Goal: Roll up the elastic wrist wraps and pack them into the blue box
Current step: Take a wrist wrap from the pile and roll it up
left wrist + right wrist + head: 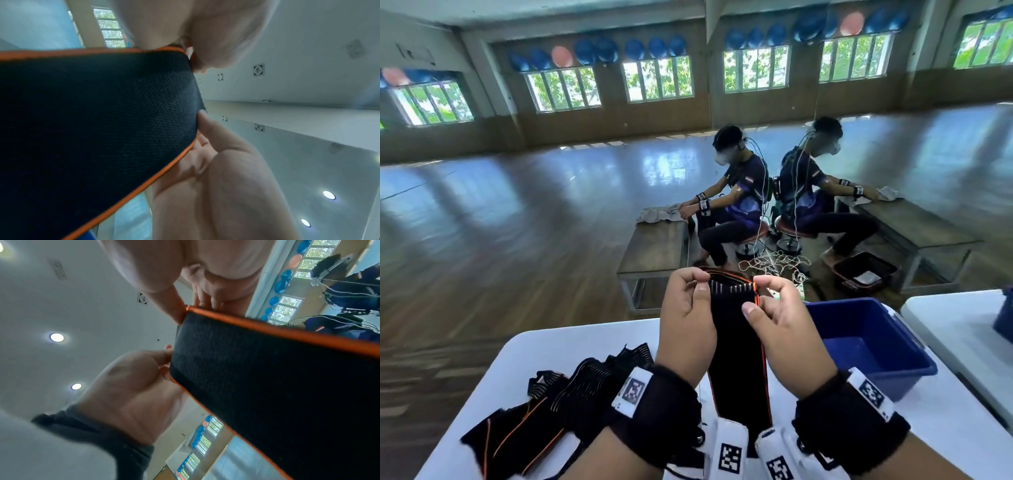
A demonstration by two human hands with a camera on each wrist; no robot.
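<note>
Two hands hold one black wrist wrap (pixel 736 329) with orange edging up above the near edge of the white table (pixel 592 346). The left hand (pixel 686 323) pinches the wrap's top left corner between thumb and curled fingers; the right hand (pixel 782 325) pinches the top right corner the same way, thumb lying across the orange edge. The top end is bent over away from the person, and the rest of the band hangs straight down between the wrists. In the left wrist view the wrap (pixel 98 121) fills the left side, with the left hand (pixel 216 178) at its lower edge. In the right wrist view the right hand (pixel 195 272) grips the band's (pixel 267 378) corner.

More black wrist wraps (pixel 558 401) with orange trim lie in a loose heap on the table to the left, near the left wrist. The blue box (pixel 866 346) stands on the table just right of the right hand, open at the top. Beyond the table another person (pixel 732 202) sits at a wooden bench (pixel 654 246) beside a mirror.
</note>
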